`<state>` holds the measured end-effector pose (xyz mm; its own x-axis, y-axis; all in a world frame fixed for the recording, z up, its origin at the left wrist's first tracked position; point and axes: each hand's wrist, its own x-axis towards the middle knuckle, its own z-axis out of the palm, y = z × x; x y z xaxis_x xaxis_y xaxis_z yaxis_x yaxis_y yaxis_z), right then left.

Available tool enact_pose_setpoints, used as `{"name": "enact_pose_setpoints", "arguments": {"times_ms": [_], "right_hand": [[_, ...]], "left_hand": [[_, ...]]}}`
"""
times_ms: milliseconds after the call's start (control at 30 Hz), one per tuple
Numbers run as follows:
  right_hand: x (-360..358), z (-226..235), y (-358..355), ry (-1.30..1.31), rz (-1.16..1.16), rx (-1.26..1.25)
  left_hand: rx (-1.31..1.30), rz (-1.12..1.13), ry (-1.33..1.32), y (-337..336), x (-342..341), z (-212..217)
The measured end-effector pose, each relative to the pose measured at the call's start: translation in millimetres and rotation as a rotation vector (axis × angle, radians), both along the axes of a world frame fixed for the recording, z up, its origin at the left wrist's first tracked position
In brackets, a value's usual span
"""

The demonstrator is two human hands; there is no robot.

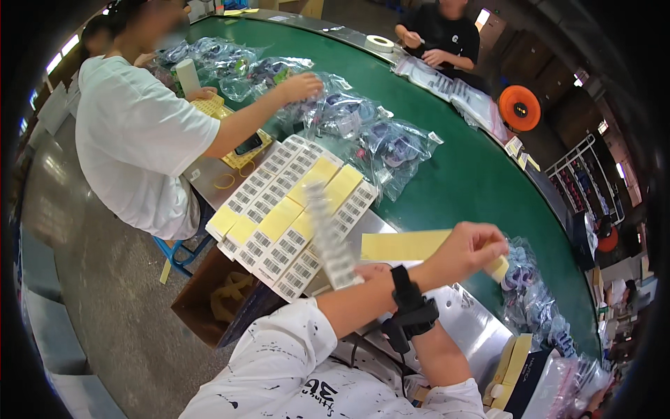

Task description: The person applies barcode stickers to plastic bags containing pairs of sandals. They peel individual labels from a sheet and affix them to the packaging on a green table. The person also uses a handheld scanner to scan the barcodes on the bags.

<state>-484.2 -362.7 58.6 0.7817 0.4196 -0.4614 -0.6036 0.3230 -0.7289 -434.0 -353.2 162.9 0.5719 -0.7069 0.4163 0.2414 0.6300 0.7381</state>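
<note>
My arms cross in front of me. My left hand [464, 253], reaching over to the right, has its fingers pinched together. A yellow paper strip [401, 244] runs behind this hand and shows again under its fingertips, seemingly held there. Lower and to the left, my right hand [371, 270] is partly covered by my left forearm. It grips the end of a white barcode label strip [328, 234], blurred by motion. Beneath that strip lie overlapping barcode label sheets [269, 220] with yellow backing showing in places. Dark devices are strapped at my wrists.
A green conveyor belt [447, 185] curves past, carrying several clear-bagged items [398, 150] and more bags [523, 279] at right. A person in white [139, 133] reaches over the belt at left; another in black [447, 35] stands opposite. An open cardboard box [209, 297] sits below the labels.
</note>
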Motion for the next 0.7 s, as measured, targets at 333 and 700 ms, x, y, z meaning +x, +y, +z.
{"name": "enact_pose_setpoints", "arguments": {"times_ms": [333,700], "right_hand": [[-20.7,-33.7,27.0,-0.073,0.107,0.111],[-35.8,-37.6,62.9,-0.103,0.122,0.237]], "left_hand": [[0.187,0.018,0.084,86.7,-25.1,3.8],[0.297,-0.037,-0.332,94.6,-31.8,22.4]]}}
